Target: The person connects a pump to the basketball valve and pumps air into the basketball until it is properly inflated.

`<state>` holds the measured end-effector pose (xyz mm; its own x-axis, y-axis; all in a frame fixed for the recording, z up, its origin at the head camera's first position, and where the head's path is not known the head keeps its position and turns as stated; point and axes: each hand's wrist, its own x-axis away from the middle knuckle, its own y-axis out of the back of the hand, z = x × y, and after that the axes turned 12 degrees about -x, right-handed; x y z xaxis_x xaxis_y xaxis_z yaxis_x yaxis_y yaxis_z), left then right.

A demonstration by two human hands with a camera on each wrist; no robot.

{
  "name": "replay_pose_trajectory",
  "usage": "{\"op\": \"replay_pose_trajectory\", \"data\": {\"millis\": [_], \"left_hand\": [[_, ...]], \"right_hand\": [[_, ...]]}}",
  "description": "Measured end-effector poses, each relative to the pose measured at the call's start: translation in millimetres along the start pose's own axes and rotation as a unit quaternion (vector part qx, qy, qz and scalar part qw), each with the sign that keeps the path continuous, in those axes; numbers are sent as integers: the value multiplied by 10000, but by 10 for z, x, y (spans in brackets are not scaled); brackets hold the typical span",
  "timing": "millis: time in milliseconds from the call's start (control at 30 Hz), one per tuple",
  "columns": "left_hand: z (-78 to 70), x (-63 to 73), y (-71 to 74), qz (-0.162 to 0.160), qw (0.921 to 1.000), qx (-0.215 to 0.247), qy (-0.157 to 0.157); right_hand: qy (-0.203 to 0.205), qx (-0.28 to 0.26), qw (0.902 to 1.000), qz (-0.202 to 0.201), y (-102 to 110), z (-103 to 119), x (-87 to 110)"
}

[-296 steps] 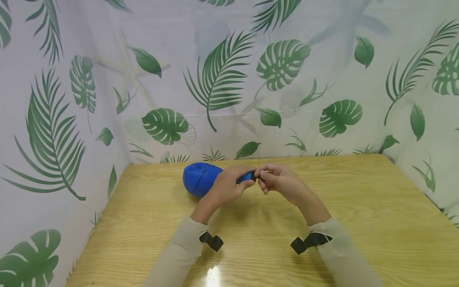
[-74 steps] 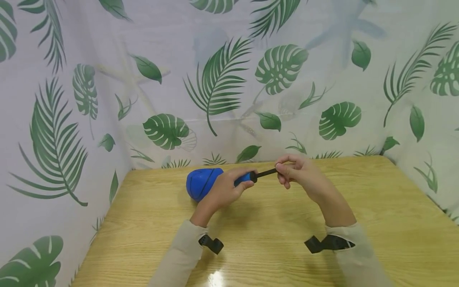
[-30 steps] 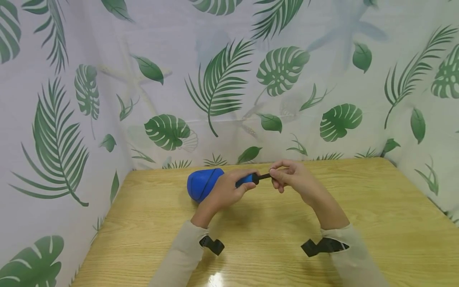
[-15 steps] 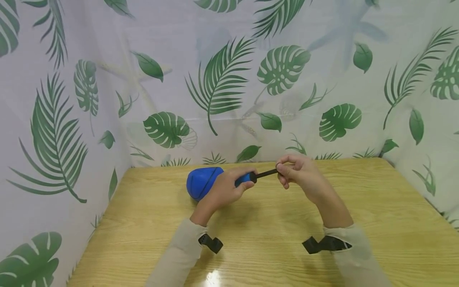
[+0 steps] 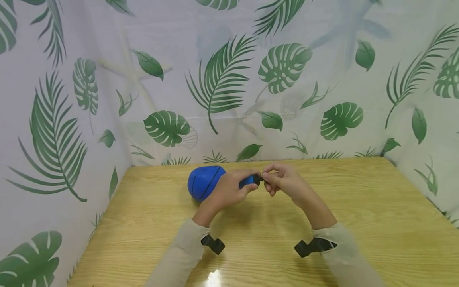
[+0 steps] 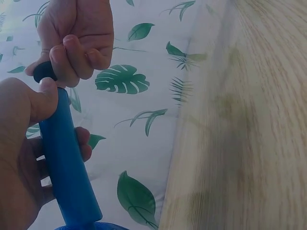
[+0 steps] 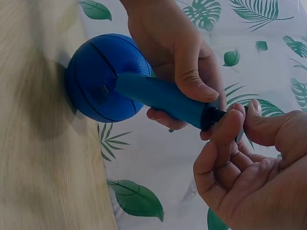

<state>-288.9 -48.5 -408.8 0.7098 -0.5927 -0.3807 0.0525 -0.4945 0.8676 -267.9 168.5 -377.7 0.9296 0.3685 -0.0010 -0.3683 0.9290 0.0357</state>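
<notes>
My left hand point(image 5: 229, 191) grips the blue barrel of a hand pump point(image 7: 163, 99), thumb on one side and fingers curled round the other. The pump's far end meets a blue ball point(image 5: 203, 184) with black seam lines, which sits on the table; in the right wrist view the ball point(image 7: 98, 79) looks round, with a shallow sunken area by the pump's end. At the other end, my right hand point(image 5: 283, 181) pinches the black plunger handle between thumb and fingers, close against the barrel's black cap point(image 7: 209, 118). Only a short stretch of black rod shows.
The wood-grain table point(image 5: 358, 211) spreads under both arms. A white cloth point(image 5: 229, 99) printed with green leaves hangs behind it and along both sides. Each wrist wears a black camera mount point(image 5: 214, 244) over a beige sleeve.
Half a second ago a length of black rod showed between the hands; my right hand has since moved left, and the rod is mostly inside the barrel. Earlier it moved in and out. My left hand stays put.
</notes>
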Motion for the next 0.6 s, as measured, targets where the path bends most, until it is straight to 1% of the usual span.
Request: {"op": "replay_pose_trajectory", "data": {"millis": [67,200,333,533,600], "left_hand": [[-3,2,-2,-16,10000,-64,-21],[10,0,1,-9,10000,-44,-26],[24,-1,18,-5,9999,98,-33],[45,-3,34,67,9993,362,35],[43,-6,44,96,9990,433,74]], "right_hand": [[15,-7,10000,38,-4,-6,-4],[-26,69,9999,69,-10,37,10],[-35,213,9998,45,-2,87,35],[-37,169,9998,-24,10,109,65],[23,194,9998,-61,24,121,81]]}}
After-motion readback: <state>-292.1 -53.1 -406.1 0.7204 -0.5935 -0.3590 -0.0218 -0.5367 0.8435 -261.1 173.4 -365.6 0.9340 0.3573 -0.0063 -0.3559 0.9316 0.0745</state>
